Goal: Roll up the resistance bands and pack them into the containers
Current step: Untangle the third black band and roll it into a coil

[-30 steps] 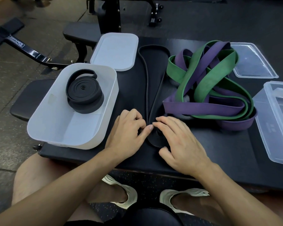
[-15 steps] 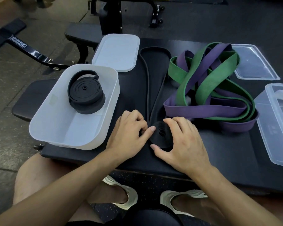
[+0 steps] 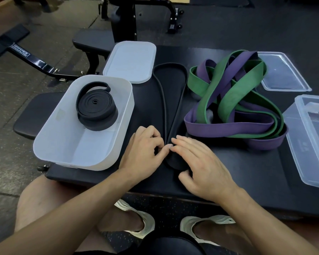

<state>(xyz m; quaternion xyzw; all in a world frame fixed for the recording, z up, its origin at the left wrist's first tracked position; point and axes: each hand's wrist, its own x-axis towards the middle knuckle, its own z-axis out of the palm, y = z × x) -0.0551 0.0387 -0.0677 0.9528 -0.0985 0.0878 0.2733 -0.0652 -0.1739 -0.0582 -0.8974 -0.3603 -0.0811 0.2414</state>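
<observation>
A thin black band [image 3: 164, 100] lies stretched in a long loop on the black bench, its near end wound into a small roll [image 3: 174, 162] between my hands. My left hand [image 3: 143, 151] pinches the roll from the left with curled fingers. My right hand [image 3: 201, 162] lies over the roll from the right, fingers flat and thumb hooked at its near edge, hiding part of it. A rolled black band [image 3: 97, 107] sits in the white container [image 3: 66, 144] at left. Tangled green band [image 3: 226, 96] and purple band [image 3: 228, 127] lie at right.
The white lid [image 3: 130, 60] lies behind the white container. A clear lid [image 3: 282, 72] sits at the far right, and a clear container [image 3: 309, 144] at the right edge. The bench top [image 3: 247, 172] carries everything; gym equipment frames [image 3: 123, 21] stand beyond. My knees and shoes are below.
My right hand has flattened over the roll and turned it forward along the band, so the roll's spiral face no longer shows. My left hand stays pinched beside it.
</observation>
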